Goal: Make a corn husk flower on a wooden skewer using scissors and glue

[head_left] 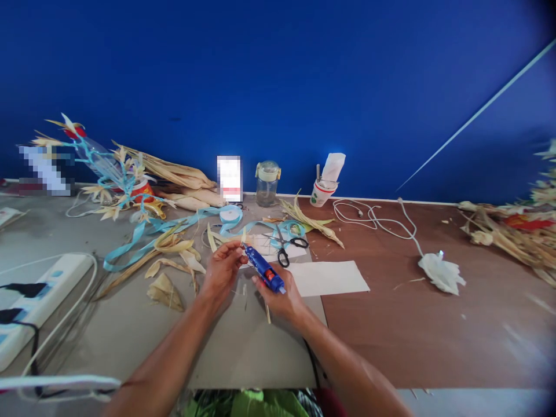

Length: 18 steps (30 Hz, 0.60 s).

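Observation:
My right hand (280, 298) is closed around a blue glue gun (263, 269) with a red trigger, its nozzle aimed up and left. My left hand (222, 267) is closed in a pinch right at the nozzle tip, holding a small pale piece that I cannot make out. Both hands hover over a grey mat (243, 341). Dried corn husk pieces (167, 272) lie just left of my left hand. Black-handled scissors (284, 248) and a white sheet of paper (328, 277) lie just beyond my right hand.
A light blue ribbon (143, 231) winds across the mat. A power strip (41, 298) sits at the left edge. A glass jar (267, 183), a paper cup (322, 191), a white cable (377, 220) and husk flowers (512, 229) stand farther back on the brown table (434, 336).

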{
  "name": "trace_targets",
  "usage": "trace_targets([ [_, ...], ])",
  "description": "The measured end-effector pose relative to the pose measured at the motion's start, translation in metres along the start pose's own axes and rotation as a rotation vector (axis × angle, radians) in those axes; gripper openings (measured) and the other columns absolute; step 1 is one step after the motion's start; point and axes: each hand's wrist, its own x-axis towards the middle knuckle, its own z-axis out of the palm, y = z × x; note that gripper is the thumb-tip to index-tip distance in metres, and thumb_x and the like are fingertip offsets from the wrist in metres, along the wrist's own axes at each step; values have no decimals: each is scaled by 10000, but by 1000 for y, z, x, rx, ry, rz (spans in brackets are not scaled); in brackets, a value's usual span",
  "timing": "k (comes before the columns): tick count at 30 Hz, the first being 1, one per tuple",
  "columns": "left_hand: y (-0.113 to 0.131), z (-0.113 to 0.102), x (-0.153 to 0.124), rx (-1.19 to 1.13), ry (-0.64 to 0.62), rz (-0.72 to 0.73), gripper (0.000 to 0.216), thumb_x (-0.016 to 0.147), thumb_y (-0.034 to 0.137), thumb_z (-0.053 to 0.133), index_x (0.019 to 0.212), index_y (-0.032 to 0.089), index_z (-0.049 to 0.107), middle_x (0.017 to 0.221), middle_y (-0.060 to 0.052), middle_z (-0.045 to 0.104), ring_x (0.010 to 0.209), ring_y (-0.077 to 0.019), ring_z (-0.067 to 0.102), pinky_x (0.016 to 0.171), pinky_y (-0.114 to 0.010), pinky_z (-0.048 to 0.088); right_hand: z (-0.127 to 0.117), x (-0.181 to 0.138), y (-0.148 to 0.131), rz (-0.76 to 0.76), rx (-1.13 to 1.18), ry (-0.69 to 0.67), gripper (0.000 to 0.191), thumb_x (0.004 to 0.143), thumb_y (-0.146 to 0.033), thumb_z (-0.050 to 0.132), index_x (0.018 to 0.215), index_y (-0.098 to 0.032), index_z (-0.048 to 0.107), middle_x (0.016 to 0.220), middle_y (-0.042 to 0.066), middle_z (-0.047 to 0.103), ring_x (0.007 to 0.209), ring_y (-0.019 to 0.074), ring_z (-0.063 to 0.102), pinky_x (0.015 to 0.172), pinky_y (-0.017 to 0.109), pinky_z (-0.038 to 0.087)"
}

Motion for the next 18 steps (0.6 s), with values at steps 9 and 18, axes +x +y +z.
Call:
trace_targets([
  [9, 5, 5, -2, -3, 16, -9, 180, 625, 151, 760, 793, 137, 698, 731, -27, 674, 531, -51, 521, 544, -186, 443, 3, 0, 6, 55, 162, -34, 160, 746, -332, 597, 747, -178, 551, 607, -22, 519, 532, 104, 446, 488, 211, 396],
  [18, 1, 1, -1, -10, 14, -2, 200, 632, 156, 763, 819, 139, 691, 738, -19, 669, 553, -51, 545, 553, -176, 455, 1, -1, -1, 68, 110, -24, 184, 746, -327, 581, 649, -194, 497, 582, -22, 490, 518, 107, 423, 477, 216, 368],
])
